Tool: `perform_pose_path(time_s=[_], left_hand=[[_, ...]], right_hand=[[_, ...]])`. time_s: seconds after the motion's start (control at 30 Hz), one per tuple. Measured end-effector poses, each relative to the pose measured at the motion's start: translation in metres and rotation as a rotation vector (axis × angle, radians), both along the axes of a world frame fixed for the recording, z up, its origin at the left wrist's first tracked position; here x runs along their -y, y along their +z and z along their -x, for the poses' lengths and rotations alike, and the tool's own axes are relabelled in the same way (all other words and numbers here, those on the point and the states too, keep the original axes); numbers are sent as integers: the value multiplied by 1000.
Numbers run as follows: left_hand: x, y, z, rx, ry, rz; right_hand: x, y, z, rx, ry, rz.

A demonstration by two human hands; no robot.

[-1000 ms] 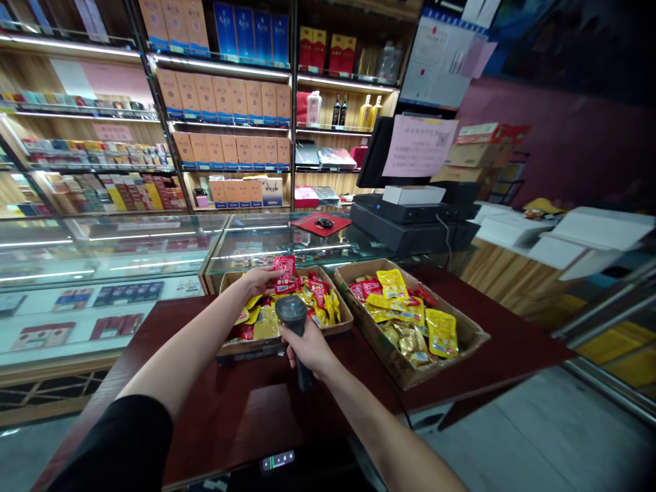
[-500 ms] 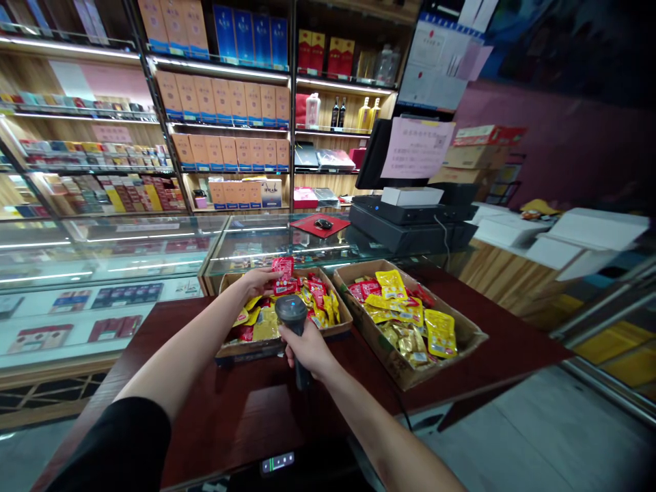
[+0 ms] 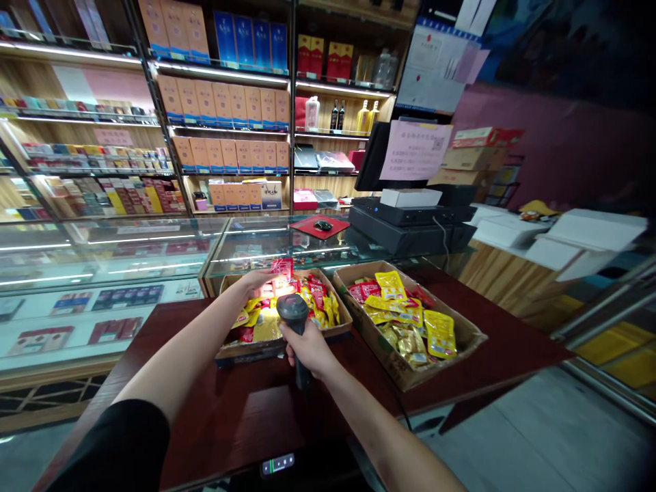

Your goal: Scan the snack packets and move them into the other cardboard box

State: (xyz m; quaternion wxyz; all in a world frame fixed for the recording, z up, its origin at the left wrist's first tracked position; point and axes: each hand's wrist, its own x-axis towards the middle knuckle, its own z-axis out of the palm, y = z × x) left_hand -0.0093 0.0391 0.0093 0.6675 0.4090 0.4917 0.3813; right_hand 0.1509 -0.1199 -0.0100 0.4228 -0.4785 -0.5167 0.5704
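Note:
My left hand (image 3: pixel 260 280) pinches a small red packet (image 3: pixel 282 267) over the left cardboard box (image 3: pixel 338 326), which holds red, yellow and gold packets. Wrapped round the handle of a dark barcode scanner (image 3: pixel 293 309) is my right hand (image 3: pixel 309 347), in front of that box. The scanner's head points at the red packet, and a bright reddish-white light falls on the packet and the fingertips of my left hand. To the right lies a second cardboard box (image 3: pixel 394 376) with yellow, red and gold packets.
Both boxes stand on a dark red table (image 3: pixel 246 410). Behind it are a glass counter (image 3: pixel 251 236), a mouse (image 3: pixel 322 225) on a red mat and a monitor (image 3: pixel 373 157). White open boxes (image 3: pixel 579 239) stand at the right.
The scanner's light has come on and shines on the red packet. The blue light on top of the scanner no longer shows. Both hands are almost where they were.

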Motion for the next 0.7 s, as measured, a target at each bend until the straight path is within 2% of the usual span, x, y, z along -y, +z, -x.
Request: perform_pose_path(time_s=[0.2,0.3,0.37,0.43,0.53,0.7], left_hand=[[3,4,-1,3,24,25],[7,6,2,0,34,42],[10,8,5,-1,15,50],[15,10,10,-7,-11,54],[20,13,18,-10,-12,55],[26,18,25,16,32,65]], right_hand=[[-10,1,-5,-84,-19,-29],[-36,13,-12,-115,-177,-76],[-60,26,-17,-170,-230,50],[-85,41,-21,-285,-172,203],[-114,54,-22,-400,44,436],[-132,49,-18,-434,150,517]])
